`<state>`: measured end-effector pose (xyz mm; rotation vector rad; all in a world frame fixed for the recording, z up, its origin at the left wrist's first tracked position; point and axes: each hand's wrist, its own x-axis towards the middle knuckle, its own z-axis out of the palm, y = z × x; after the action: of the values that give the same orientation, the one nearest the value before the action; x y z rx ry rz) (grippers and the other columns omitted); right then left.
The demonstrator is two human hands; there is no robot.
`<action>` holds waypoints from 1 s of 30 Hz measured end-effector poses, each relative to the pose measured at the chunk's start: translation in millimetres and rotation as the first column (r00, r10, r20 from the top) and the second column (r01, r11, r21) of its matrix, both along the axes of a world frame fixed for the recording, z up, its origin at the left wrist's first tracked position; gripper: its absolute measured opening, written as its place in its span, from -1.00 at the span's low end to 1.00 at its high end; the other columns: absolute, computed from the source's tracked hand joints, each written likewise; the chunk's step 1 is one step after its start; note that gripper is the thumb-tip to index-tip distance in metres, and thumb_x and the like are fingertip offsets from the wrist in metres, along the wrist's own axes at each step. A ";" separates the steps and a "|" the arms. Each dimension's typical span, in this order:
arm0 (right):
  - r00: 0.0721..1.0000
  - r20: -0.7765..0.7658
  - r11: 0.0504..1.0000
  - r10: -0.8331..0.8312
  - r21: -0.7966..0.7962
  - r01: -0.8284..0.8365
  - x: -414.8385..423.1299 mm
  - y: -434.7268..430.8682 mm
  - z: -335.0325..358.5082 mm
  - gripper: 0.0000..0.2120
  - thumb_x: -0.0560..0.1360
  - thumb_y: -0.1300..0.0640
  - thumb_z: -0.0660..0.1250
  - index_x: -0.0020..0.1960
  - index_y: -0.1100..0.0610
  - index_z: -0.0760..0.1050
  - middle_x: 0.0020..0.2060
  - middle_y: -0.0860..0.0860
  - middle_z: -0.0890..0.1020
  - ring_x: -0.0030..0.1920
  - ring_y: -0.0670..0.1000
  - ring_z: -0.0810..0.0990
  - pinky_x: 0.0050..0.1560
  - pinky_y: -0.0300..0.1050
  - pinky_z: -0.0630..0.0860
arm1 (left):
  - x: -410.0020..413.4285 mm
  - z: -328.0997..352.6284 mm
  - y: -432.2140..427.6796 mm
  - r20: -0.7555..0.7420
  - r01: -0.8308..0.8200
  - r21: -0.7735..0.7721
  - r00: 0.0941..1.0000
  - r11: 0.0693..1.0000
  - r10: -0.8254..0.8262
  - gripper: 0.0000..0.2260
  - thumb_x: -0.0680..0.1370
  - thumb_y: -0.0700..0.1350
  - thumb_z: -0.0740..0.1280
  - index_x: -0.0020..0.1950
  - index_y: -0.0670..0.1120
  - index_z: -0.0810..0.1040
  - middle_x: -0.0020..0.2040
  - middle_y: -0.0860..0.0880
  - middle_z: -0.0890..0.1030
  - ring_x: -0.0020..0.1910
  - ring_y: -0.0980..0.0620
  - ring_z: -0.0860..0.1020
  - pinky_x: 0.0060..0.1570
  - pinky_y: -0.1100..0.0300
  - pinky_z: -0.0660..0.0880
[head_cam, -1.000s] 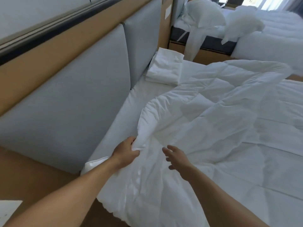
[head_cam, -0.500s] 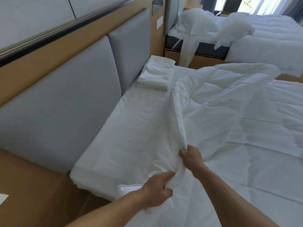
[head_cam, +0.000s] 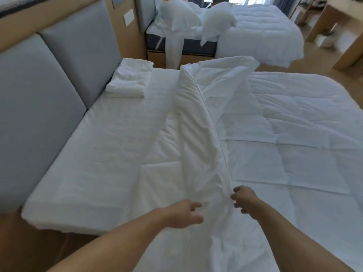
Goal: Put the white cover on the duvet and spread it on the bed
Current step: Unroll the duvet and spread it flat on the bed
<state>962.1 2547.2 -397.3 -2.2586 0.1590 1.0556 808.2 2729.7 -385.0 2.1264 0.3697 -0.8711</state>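
Note:
The white quilted duvet (head_cam: 284, 154) lies across the bed (head_cam: 94, 163), which has a bare white sheet on its left strip. The duvet's top edge is turned back into a raised ridge (head_cam: 198, 118) running from the far side toward me. My left hand (head_cam: 184, 213) rests on the bunched fabric at the ridge's near end with its fingers loosely spread. Just right of the ridge's seam is my right hand (head_cam: 244, 200), with fingers loosely curled and nothing visibly held. A folded stack of white linen (head_cam: 127, 83) sits by the headboard.
A grey padded headboard (head_cam: 49, 95) runs along the bed's left side. A second bed (head_cam: 255, 32) with two pillows and hanging white cloth stands beyond. Wooden furniture (head_cam: 345, 36) is at the far right, with wood floor between the beds.
Both hands gripped the duvet's edge half a second ago and have let it go. The turned-back ridge has settled lower on the bed.

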 end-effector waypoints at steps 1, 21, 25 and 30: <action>1.000 -0.011 1.000 0.016 -0.008 -0.016 -5.5 -10.4 -3.7 -0.69 0.52 0.30 0.24 0.25 0.32 0.46 -0.17 0.17 0.52 -0.22 0.12 0.43 -0.35 -0.11 0.26 | -1.9 -3.5 4.2 -0.014 -0.022 0.061 1.000 0.998 0.023 -0.41 0.60 0.14 0.30 0.58 0.02 0.23 0.50 -0.07 0.35 0.44 -0.05 0.38 0.39 0.18 0.31; 0.964 0.262 0.987 -0.039 0.161 -0.004 6.6 -294.0 75.1 -0.43 0.60 0.07 0.28 0.55 0.16 0.22 0.48 0.11 0.37 0.43 0.11 0.38 0.36 -0.01 0.34 | 122.8 88.3 -258.3 0.313 -0.032 0.354 0.946 0.935 -0.087 -0.44 0.63 0.09 0.23 0.59 -0.03 0.18 0.58 -0.08 0.20 0.54 -0.09 0.20 0.48 -0.01 0.20; 0.928 0.372 0.998 -0.018 0.066 -0.008 43.3 -427.3 103.3 -0.38 0.60 0.00 0.26 0.58 0.11 0.14 0.53 0.08 0.28 0.48 0.12 0.32 0.41 0.03 0.31 | 192.0 112.7 -396.5 0.355 0.056 0.387 0.912 0.921 -0.205 -0.44 0.63 0.11 0.22 0.59 -0.02 0.18 0.58 -0.06 0.20 0.55 -0.09 0.14 0.48 -0.02 0.19; 0.895 0.446 0.999 -0.025 -0.023 0.039 90.0 -566.7 123.6 -0.38 0.60 -0.05 0.25 0.59 0.03 0.12 0.55 0.03 0.23 0.50 0.10 0.25 0.44 0.05 0.27 | 257.1 133.8 -535.6 0.371 0.205 0.440 0.845 0.874 -0.385 -0.47 0.63 0.11 0.18 0.58 0.01 0.21 0.58 -0.01 0.19 0.56 -0.06 0.12 0.47 -0.02 0.19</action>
<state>1052.0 1980.5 -273.7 -2.4515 0.0176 0.4951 1065.3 2194.1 -251.2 2.7241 -0.0512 -0.4617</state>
